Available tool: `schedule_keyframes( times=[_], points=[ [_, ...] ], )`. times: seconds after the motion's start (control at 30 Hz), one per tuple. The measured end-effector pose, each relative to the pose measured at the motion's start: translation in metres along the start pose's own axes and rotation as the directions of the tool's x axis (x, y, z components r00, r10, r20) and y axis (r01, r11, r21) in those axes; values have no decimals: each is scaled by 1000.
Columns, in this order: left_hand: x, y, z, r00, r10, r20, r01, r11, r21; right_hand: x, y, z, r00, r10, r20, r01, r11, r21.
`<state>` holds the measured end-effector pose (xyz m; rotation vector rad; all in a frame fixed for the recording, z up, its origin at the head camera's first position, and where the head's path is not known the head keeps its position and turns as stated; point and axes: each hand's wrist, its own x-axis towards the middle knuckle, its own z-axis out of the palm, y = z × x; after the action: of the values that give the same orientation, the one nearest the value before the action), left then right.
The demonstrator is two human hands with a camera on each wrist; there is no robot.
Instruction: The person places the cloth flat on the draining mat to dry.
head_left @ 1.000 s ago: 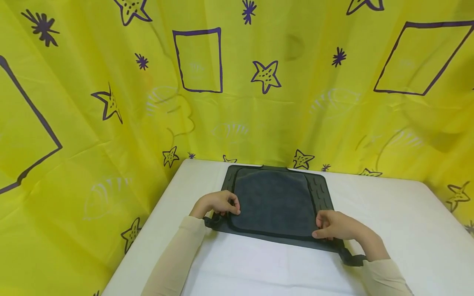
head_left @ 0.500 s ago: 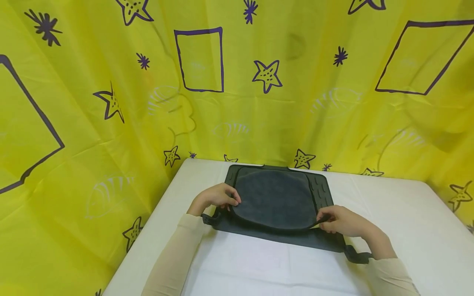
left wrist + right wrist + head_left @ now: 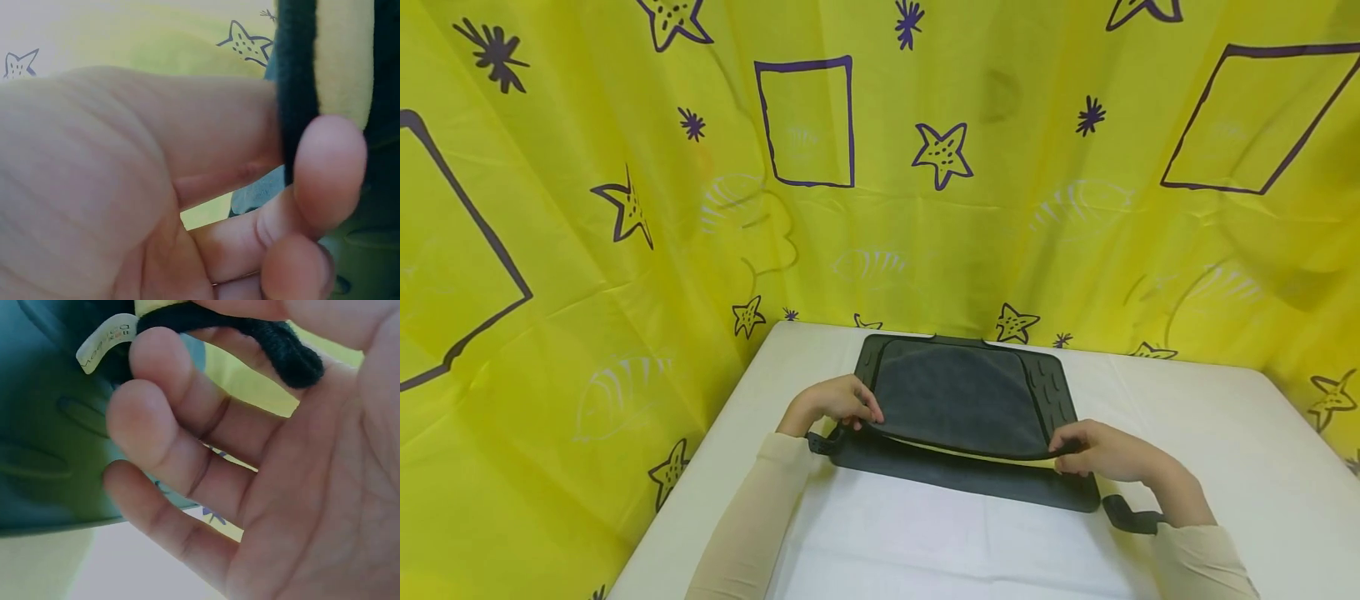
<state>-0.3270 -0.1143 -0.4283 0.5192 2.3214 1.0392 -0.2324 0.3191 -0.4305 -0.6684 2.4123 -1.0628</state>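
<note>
A dark grey cloth (image 3: 958,392) with a black border lies over a dark board (image 3: 955,487) with raised marks along its sides. The cloth's near edge is lifted off the board, and a strip of yellow underside shows. My left hand (image 3: 838,400) pinches its near left corner; in the left wrist view the black border (image 3: 297,81) runs between thumb and fingers. At the near right corner, my right hand (image 3: 1105,450) pinches the border between thumb and fingers. A small white printed tag (image 3: 107,344) hangs beside those fingertips in the right wrist view.
The board rests on a white-covered table (image 3: 880,542), near its far edge. Yellow curtains (image 3: 880,217) printed with stars and frames hang behind and to the left. A black strap-like piece (image 3: 1131,518) is at my right wrist, and another dark piece (image 3: 823,443) at my left.
The cloth's near edge has risen from the board, the right corner first, and its yellow underside now shows. My right hand has shifted slightly right; my left hand has barely moved.
</note>
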Motion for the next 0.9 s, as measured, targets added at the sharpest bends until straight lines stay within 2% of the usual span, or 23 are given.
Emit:
schedule_keyframes(
  times=[0.23,0.5,0.8,0.9],
  points=[
    [5,-7,4,999,-13,29,12,998,54,2,-1,5,998,53,33,-52,999,-12],
    [3,-7,5,999,-20,42,17,997,78,3,3,8,995,83,58,-83,997,-4],
    [7,-11,7,998,-21,66,13,993,116,3,5,9,992,38,119,-39,999,2],
    [7,-12,5,997,-5,74,-4,992,127,2,4,7,995,19,97,-17,1000,-24]
  ],
)
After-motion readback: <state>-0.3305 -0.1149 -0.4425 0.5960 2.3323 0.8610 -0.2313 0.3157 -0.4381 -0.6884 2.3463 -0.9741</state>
